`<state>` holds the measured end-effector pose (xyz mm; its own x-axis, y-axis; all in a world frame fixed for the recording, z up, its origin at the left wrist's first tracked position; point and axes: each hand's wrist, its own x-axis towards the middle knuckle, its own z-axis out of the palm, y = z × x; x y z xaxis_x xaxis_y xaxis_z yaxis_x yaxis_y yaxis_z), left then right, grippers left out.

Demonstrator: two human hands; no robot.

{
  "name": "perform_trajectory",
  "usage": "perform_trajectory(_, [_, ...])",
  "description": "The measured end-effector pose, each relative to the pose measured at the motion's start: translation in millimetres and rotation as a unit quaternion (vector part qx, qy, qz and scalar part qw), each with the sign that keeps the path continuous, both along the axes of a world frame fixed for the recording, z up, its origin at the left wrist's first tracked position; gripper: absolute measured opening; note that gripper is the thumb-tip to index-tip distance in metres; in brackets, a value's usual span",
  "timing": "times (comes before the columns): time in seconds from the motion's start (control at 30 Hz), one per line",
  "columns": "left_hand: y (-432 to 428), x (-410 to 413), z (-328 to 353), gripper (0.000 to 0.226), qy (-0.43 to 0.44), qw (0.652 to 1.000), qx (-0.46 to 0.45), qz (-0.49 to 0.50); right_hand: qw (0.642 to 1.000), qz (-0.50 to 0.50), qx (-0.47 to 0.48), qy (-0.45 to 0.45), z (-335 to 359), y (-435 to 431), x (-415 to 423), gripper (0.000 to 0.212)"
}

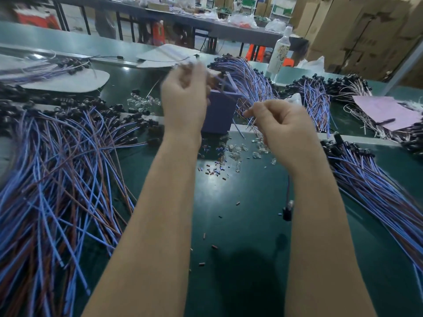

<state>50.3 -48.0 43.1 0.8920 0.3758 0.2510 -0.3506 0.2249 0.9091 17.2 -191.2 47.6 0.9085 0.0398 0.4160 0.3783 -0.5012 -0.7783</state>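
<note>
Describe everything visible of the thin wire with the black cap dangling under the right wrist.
The thin blue-and-red twin wire hangs straight down from behind the right hand, whose curled fingers seem to hold it; the grip itself is hidden. Its lower end carries a small black plastic-looking cap with a clear bulb at its top. It appears to hang clear of the dark green table.

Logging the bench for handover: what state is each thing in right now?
Left hand, raised, pinching a blurred wire.
Right hand, gripping LED lead, socket dangling.
Purple box, upright, open-topped.
Bottle, upright.
Clear LEDs, scattered loose.
Wire bundles, fanned flat.
</note>
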Motion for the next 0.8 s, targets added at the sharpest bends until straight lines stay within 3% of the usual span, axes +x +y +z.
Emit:
perform_trajectory(0.13, [-21, 0, -42, 0.019, 0.121, 0.975, 0.106, -0.15, 0.988, -0.033, -0.127, 0.077, -28, 4, 19, 0.02])
perform_trajectory(0.27, [-25, 7, -72, 0.02, 0.154, 0.97, 0.156, -0.103, 0.978, -0.092, -0.141, 0.121, -68, 18, 29, 0.02])
perform_trajectory(0.4, [-25, 8, -81, 0.019, 0.164, 0.962, 0.2, -0.092, 0.986, -0.123, -0.082, 0.073, -88, 35, 26, 0.024])
perform_trajectory(0.57, [-27, 6, -83, 0.022, 0.11, 0.958, 0.261, -0.04, 0.993, -0.114, -0.009, 0.033, -94, 43, 24, 0.021])
perform_trajectory(0.7, [-23, 6, -84, 0.018, 0.092, 0.973, 0.21, 0.004, 0.985, -0.153, 0.076, 0.017, -93, 40, 24, 0.014])
perform_trajectory(0.8, [-19, 6, -86, 0.011, 0.099, 0.977, 0.184, 0.046, 0.984, -0.15, 0.093, 0.028, -95, 40, 24, 0.032])
